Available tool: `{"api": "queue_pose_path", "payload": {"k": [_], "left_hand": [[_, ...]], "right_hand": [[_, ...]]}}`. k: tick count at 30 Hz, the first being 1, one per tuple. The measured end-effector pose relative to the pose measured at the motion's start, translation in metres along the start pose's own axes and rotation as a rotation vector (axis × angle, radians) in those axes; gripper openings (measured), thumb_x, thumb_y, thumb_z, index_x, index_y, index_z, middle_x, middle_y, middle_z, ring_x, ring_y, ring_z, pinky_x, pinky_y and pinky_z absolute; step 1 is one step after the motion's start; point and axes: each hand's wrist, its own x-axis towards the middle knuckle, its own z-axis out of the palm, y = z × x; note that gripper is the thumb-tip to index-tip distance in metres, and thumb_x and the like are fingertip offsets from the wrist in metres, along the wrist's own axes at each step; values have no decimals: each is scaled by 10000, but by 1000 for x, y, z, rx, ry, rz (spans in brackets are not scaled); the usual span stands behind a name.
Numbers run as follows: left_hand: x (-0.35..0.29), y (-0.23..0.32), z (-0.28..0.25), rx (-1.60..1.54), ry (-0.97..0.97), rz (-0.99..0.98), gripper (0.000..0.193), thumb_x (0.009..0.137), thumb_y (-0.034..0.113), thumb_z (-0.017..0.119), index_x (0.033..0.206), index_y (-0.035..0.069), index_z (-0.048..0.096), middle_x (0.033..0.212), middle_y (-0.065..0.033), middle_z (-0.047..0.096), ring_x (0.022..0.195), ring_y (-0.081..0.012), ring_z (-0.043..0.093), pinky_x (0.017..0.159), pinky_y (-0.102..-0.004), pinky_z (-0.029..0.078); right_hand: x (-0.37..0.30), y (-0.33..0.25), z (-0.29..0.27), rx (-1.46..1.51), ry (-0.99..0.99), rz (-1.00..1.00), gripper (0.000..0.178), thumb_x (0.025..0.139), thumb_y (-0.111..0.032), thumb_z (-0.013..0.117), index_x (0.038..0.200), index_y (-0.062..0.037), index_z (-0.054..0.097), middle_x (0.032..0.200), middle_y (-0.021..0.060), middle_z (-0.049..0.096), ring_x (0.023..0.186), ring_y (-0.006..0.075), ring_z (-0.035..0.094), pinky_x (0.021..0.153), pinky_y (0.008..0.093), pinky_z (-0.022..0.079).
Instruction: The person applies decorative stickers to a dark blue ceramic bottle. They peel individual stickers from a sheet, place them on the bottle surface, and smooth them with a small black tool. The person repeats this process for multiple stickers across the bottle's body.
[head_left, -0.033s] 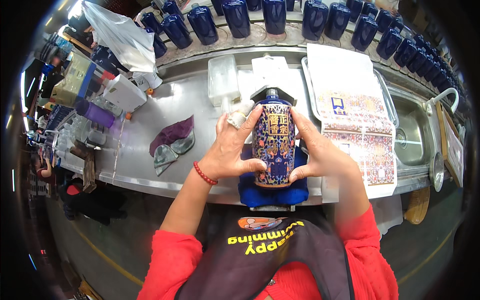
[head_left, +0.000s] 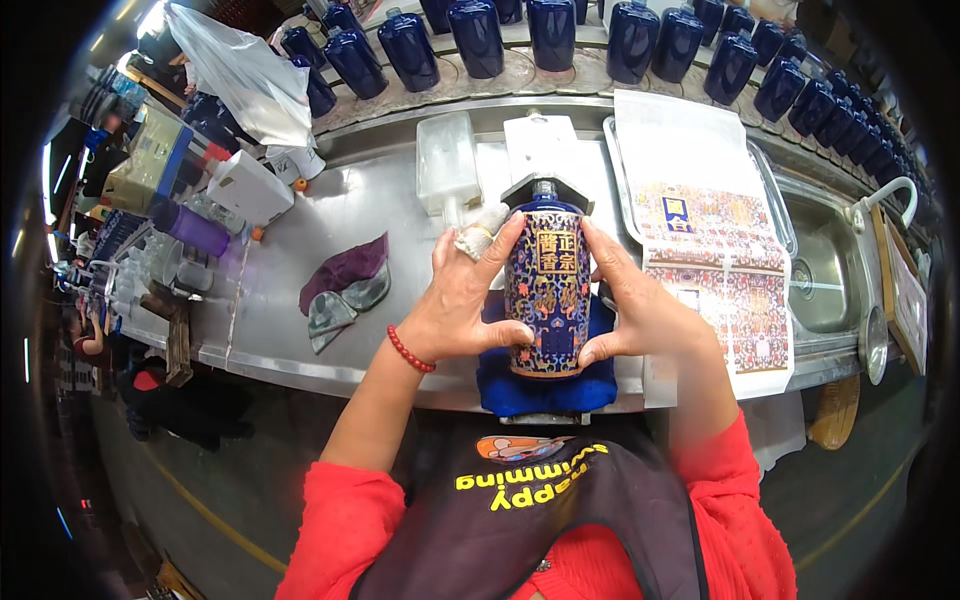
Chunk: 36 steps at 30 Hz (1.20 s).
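Observation:
A dark blue glass bottle (head_left: 547, 300) lies in front of me with its neck pointing away. A patterned label in gold, red and blue covers its front. My left hand (head_left: 455, 305) grips its left side, fingers near the shoulder and thumb low on the label. A pale grey-white wad (head_left: 482, 232) sits at the left fingers; whether it is worn or held I cannot tell. My right hand (head_left: 640, 305) presses the other side, thumb near the base. Under the bottle is a blue cloth pad (head_left: 545, 398), and a metal bracket surrounds its neck end.
Printed label sheets (head_left: 716, 180) lie over a metal tray to the right, beside a sink (head_left: 828, 285). Left are a purple-and-grey cloth (head_left: 345, 285) and a clear plastic container (head_left: 445, 160). Several blue bottles (head_left: 553, 35) line a conveyor (head_left: 450, 85) at the back.

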Motion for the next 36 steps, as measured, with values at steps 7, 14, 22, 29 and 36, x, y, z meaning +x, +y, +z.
{"api": "queue_pose_path", "payload": {"k": [7,14,22,29,36], "left_hand": [[0,1,-1,-13,-30,-30,1256,730,816,698,1646,102,221,1615,-233,325,1514,-408,277,1202,-627,93],[0,1,-2,-20,-39,-31,1267,736,819,692,1651,100,190,1620,-231,324,1517,-403,280,1199,-637,93],[1,2,-2,7,-55,-54,1266,746,807,694,1658,104,166,1620,-238,339,1511,-408,305,1193,-658,96],[-8,1,4,-30,18,-2,1303,726,830,686,1662,109,134,1579,-260,402,1488,-418,346,1215,-629,77],[-7,3,4,18,6,14,1302,723,817,701,1663,116,136,1598,-271,367,1499,-428,325,1221,-618,67]], "right_hand": [[2,5,3,44,-8,-5,1467,575,-506,955,1632,12,79,1614,305,271,1512,435,299,1227,440,316],[2,-12,-7,-54,11,-6,1404,574,-448,960,1647,-70,137,1611,316,269,1494,472,312,1188,463,374],[9,-17,-12,-220,-61,-35,1414,577,-562,911,1647,-50,142,1604,295,307,1473,456,360,1197,458,354],[-2,-6,1,-69,37,-11,1393,597,-572,916,1661,-81,162,1563,166,406,1029,248,566,990,405,512],[-5,-1,10,25,40,15,1433,589,-616,910,1663,-66,136,1593,181,387,1047,264,560,1011,410,488]]}}
